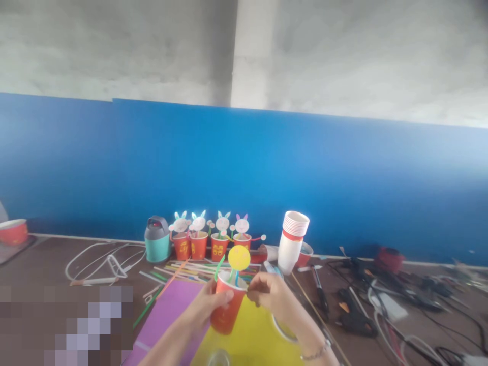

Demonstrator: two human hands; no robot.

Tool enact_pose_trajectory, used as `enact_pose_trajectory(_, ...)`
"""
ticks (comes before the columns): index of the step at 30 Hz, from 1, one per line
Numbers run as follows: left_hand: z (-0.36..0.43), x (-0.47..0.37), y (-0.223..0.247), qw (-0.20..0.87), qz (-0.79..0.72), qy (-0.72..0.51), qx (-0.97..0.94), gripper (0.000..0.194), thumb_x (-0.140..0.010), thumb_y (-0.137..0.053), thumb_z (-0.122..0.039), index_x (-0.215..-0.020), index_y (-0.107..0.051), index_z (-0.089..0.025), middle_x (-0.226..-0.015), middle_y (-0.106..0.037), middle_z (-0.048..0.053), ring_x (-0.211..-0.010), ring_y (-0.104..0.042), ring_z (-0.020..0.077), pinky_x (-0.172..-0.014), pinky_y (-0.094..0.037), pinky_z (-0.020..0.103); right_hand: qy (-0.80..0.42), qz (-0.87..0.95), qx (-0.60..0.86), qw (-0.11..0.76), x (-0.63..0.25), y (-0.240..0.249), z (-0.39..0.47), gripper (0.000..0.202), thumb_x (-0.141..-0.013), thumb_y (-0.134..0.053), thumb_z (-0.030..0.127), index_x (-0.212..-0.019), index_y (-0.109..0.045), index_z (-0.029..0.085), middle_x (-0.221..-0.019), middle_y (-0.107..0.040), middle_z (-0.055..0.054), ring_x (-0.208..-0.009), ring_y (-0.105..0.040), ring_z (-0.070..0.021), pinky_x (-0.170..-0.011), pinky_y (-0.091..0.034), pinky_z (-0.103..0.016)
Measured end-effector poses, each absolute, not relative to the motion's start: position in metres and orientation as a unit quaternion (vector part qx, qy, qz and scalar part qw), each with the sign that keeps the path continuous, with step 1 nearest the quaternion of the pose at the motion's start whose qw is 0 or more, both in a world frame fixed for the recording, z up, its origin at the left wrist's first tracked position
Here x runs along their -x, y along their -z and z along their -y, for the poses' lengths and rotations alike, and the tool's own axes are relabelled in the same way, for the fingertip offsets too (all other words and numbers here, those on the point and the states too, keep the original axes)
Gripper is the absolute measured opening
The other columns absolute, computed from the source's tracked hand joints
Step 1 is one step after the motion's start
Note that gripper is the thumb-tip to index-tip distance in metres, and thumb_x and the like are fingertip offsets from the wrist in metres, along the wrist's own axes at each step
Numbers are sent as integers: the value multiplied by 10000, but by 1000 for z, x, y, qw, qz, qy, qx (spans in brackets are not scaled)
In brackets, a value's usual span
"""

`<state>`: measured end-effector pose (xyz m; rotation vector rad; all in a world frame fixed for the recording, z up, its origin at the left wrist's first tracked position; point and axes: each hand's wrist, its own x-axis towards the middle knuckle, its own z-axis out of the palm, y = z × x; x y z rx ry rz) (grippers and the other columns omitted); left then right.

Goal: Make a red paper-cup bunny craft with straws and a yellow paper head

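Observation:
My left hand is wrapped round a red paper cup, held slightly tilted above the coloured sheets. A yellow round disc stands up out of the cup, with a green straw and a short blue piece beside it. My right hand is at the right side of the cup's rim, thumb and fingers pinched together. What those fingers hold, if anything, is hidden. Under the cup lie a purple sheet and a yellow sheet.
Behind stand several red cups with rabbit faces, a teal container and stacked white paper cups. Loose coloured sticks lie before them. At right are a black marker, a black glue gun and tangled cables.

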<state>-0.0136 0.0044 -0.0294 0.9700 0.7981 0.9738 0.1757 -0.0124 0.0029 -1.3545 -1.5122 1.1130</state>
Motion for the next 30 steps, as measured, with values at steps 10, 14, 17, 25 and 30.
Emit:
enact_pose_trajectory(10, -6, 11, 34, 694, -347, -459, -432, 573, -494, -873, -429, -950, -689, -135, -690, -648, 21, -604, -563, 135, -609, -423, 252, -455, 605, 518, 397, -179, -3, 13, 127, -654, -675, 238, -715, -600, 156, -626, -614, 10, -559, -548, -124, -542, -429, -245)
enact_pose_trajectory(14, -14, 12, 38, 680, -355, -483, -422, 533, -540, -848, -443, -944, -689, -134, -687, -655, 32, -622, -584, 157, -634, -435, 279, -427, 606, 525, 418, -185, -6, 11, 196, -708, -666, 302, -831, -623, 155, -713, -638, -13, -635, -580, -146, -598, -470, -263)
enact_pose_trajectory(17, -23, 17, 39, 649, -372, -506, -429, 540, -515, -857, -435, -931, -672, -145, -730, -678, 47, -652, -606, 179, -651, -445, 294, -401, 602, 551, 417, -193, -6, 10, 200, -734, -635, 339, -809, -633, 154, -702, -637, -19, -637, -586, -154, -596, -469, -264)
enact_pose_trajectory(25, -32, 36, 29, 557, -511, -406, -514, 442, -664, -720, -482, -956, -610, -170, -828, -728, 64, -739, -667, 213, -651, -486, 297, -361, 581, 633, 362, -217, -5, 10, 220, -783, -555, 348, -678, -589, 158, -586, -605, -1, -526, -573, -136, -514, -427, -238)
enact_pose_trajectory(30, -38, 48, 38, 514, -555, -351, -552, 509, -569, -784, -463, -942, -590, -176, -727, -720, 49, -727, -683, 272, -649, -492, 339, -299, 602, 682, 290, -229, -2, 10, 238, -838, -483, 310, -693, -596, 158, -664, -682, -39, -538, -617, -144, -504, -434, -231)
